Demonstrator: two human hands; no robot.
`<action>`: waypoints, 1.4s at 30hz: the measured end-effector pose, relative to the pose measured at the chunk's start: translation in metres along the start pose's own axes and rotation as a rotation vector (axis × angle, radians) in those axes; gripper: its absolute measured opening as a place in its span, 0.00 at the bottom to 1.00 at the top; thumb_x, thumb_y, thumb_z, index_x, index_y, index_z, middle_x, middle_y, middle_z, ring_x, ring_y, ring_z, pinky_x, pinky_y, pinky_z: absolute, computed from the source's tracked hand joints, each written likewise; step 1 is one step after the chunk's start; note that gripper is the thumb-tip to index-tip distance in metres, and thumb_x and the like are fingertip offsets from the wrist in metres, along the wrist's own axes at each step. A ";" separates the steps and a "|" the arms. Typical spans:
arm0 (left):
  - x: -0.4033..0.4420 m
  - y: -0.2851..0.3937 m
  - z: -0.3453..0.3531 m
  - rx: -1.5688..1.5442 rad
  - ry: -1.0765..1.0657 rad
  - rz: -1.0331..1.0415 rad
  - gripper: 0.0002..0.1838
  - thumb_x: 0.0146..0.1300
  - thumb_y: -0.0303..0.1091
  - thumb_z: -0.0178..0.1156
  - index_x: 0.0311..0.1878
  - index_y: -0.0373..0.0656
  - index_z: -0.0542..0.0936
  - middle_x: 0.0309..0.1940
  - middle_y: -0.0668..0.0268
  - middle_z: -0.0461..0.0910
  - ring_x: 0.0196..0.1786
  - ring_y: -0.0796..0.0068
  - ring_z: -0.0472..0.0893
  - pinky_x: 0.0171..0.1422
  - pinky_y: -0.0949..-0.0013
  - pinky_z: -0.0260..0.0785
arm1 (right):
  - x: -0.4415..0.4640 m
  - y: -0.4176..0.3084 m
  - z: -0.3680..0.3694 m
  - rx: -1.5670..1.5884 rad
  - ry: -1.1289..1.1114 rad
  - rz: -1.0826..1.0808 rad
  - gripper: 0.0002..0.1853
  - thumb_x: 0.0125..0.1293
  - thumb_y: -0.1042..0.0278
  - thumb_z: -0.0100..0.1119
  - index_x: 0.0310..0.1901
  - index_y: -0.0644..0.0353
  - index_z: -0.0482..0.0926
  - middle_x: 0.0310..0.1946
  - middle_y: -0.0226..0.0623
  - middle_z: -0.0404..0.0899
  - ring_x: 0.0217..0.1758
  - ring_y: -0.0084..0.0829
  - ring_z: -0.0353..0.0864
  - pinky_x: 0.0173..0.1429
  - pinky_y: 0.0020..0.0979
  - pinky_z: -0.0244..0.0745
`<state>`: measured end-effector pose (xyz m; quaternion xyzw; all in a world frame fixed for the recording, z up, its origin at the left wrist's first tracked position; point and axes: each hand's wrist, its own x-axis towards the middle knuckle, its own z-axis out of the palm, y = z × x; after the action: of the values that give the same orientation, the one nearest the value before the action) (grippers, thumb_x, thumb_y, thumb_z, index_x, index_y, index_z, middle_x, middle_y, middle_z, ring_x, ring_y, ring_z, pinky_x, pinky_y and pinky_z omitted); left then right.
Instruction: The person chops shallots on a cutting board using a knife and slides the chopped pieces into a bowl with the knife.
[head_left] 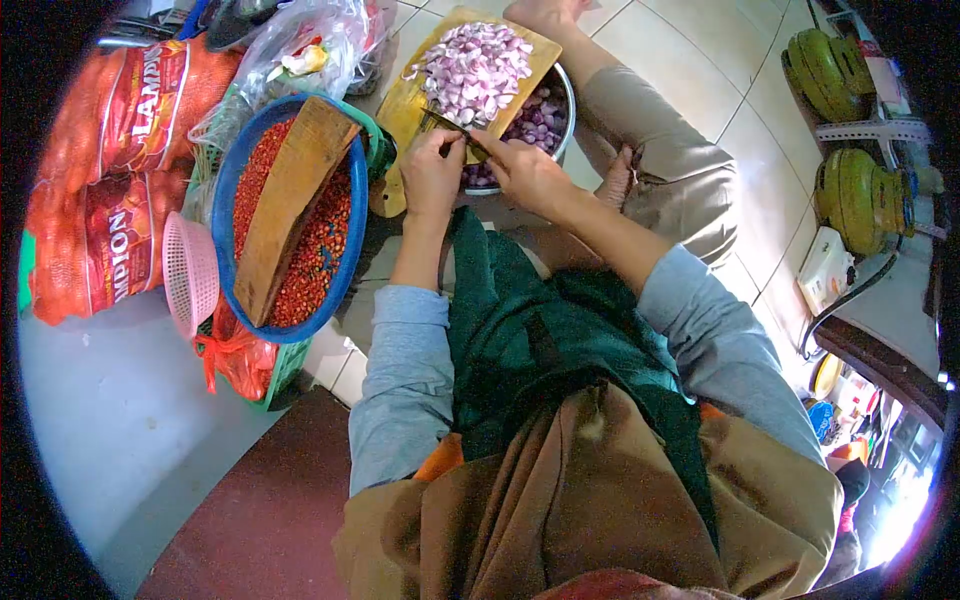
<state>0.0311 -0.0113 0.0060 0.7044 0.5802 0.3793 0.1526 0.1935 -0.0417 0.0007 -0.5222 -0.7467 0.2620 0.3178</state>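
My right hand [530,175] is closed round the handle of a knife [447,121], whose blade points left across the front of a wooden cutting board [540,52]. Close beside it, my left hand [432,180] has its fingers pinched together at the blade; what they hold is hidden. A heap of sliced shallots [475,70] covers the middle of the board. The board rests over a metal bowl [570,125] that holds whole purple shallots [538,120], partly covered by the board and my right hand.
To the left, a blue basin [222,235] holds red chillies [318,265], with a wooden plank [295,210] lying across it. A pink basket [190,270] and orange net sacks [130,120] stand beyond. Green gas cylinders [850,195] are at the right.
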 end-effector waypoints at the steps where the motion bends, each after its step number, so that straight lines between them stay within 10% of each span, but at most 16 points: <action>1: 0.000 -0.001 0.001 -0.011 0.010 0.014 0.05 0.53 0.29 0.66 0.32 0.39 0.82 0.30 0.55 0.81 0.35 0.53 0.80 0.39 0.58 0.71 | -0.003 -0.001 -0.002 -0.012 -0.007 0.013 0.24 0.64 0.67 0.55 0.63 0.51 0.70 0.32 0.55 0.79 0.37 0.52 0.82 0.43 0.48 0.78; 26: 0.000 -0.003 0.001 0.022 -0.038 0.168 0.05 0.54 0.27 0.65 0.32 0.39 0.78 0.30 0.55 0.79 0.38 0.51 0.77 0.43 0.54 0.68 | -0.032 0.003 -0.045 -0.040 -0.138 0.021 0.26 0.65 0.71 0.54 0.66 0.49 0.68 0.42 0.54 0.79 0.45 0.53 0.80 0.50 0.47 0.75; 42: -0.004 -0.007 0.003 0.088 -0.025 0.132 0.05 0.55 0.29 0.66 0.35 0.41 0.80 0.32 0.56 0.79 0.39 0.53 0.78 0.44 0.57 0.69 | -0.006 0.008 -0.022 -0.109 -0.047 -0.049 0.26 0.64 0.65 0.56 0.65 0.45 0.68 0.33 0.48 0.78 0.34 0.50 0.82 0.37 0.47 0.79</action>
<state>0.0278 -0.0125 -0.0022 0.7519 0.5466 0.3539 0.1033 0.2161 -0.0434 0.0085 -0.5139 -0.7798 0.2252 0.2775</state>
